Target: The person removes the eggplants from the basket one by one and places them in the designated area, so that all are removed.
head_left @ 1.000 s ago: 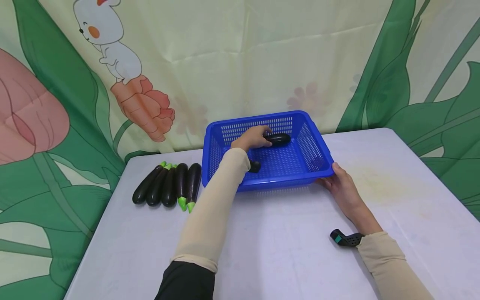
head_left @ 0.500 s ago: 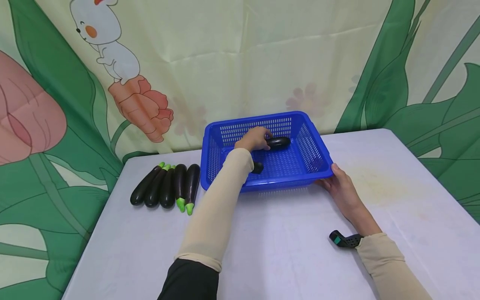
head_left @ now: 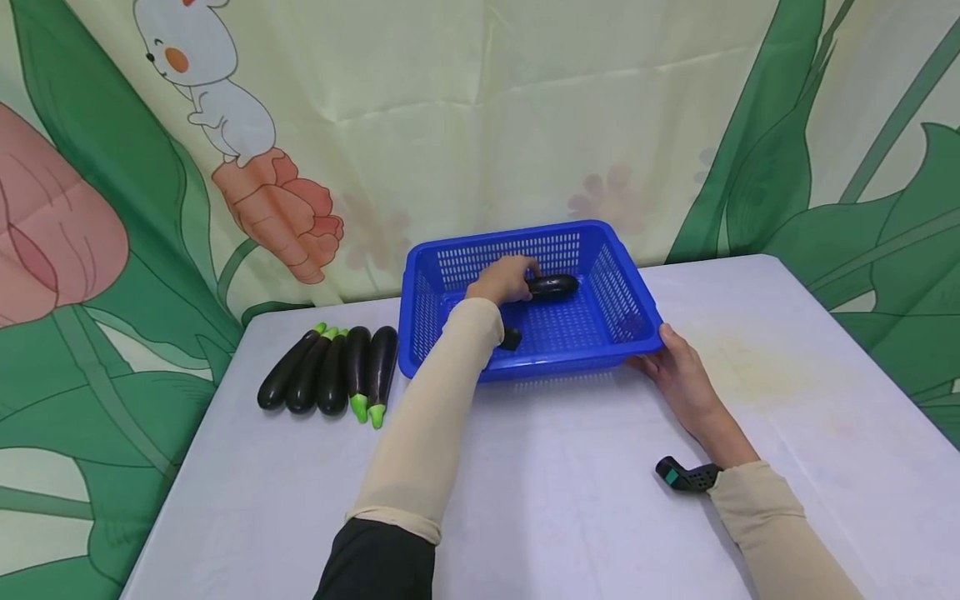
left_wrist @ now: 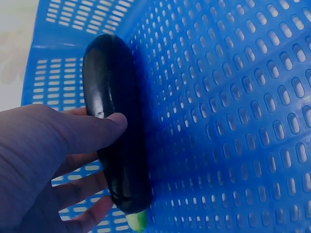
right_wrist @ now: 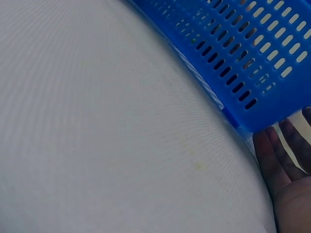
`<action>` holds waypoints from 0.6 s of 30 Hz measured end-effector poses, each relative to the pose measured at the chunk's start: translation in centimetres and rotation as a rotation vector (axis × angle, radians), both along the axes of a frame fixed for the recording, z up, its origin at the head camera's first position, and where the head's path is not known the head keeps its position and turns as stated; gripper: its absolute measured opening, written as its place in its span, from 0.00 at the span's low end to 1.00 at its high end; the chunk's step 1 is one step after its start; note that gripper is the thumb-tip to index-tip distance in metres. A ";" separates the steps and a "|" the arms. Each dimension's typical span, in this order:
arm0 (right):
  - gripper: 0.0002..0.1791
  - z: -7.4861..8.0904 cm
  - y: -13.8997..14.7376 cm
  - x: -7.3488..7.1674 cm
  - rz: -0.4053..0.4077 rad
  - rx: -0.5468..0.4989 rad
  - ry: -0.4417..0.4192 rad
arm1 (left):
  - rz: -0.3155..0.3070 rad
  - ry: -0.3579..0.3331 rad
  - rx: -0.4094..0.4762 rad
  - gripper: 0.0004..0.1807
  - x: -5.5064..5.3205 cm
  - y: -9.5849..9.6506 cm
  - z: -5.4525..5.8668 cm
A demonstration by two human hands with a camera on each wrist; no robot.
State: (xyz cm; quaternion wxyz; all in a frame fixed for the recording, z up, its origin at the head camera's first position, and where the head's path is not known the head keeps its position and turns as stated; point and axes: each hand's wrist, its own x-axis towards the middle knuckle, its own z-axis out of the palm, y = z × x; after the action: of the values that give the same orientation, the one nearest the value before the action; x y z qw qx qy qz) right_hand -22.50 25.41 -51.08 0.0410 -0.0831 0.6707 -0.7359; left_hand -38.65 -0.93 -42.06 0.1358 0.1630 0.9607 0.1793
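My left hand (head_left: 501,281) reaches into a blue perforated plastic basket (head_left: 562,365) and holds a glossy dark eggplant (head_left: 555,287). In the left wrist view the thumb lies across the top of this eggplant (left_wrist: 114,82), with the other fingers along its side. It lies lengthwise beside a basket wall, its green stem end toward the fingers. At the basket's near right corner my right hand (head_left: 686,383) grips the rim, thumb above and fingers beneath. The right wrist view catches its fingers (right_wrist: 269,150) at the basket corner.
Several more eggplants (head_left: 332,375) lie side by side on the white-covered table (head_left: 585,500), left of the basket. Some green stems point back, others forward. A printed fabric backdrop (head_left: 487,125) hangs right behind the basket. A black band (head_left: 686,475) is on my right wrist.
My left wrist has shifted slightly to the right over the basket, its fingers staying on the eggplant. The basket and my right hand have stayed in place.
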 end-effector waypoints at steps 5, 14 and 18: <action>0.35 0.1 -0.1 0.0 0.002 0.004 0.004 | -0.016 0.016 -0.008 0.23 0.5 -0.9 0.7; 0.34 -0.1 0.1 0.0 0.010 0.003 0.011 | -0.082 0.016 -0.007 0.23 1.1 -2.5 2.7; 0.34 -0.1 0.0 -0.1 0.011 -0.006 0.011 | -0.102 0.033 0.001 0.23 1.4 -3.6 3.7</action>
State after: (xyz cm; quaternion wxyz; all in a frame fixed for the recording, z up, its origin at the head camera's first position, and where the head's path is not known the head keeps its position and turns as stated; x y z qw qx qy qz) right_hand -22.65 25.37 -51.14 0.0411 -0.0913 0.6681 -0.7373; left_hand -37.23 -4.49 -38.34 0.1288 0.2145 0.9532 0.1700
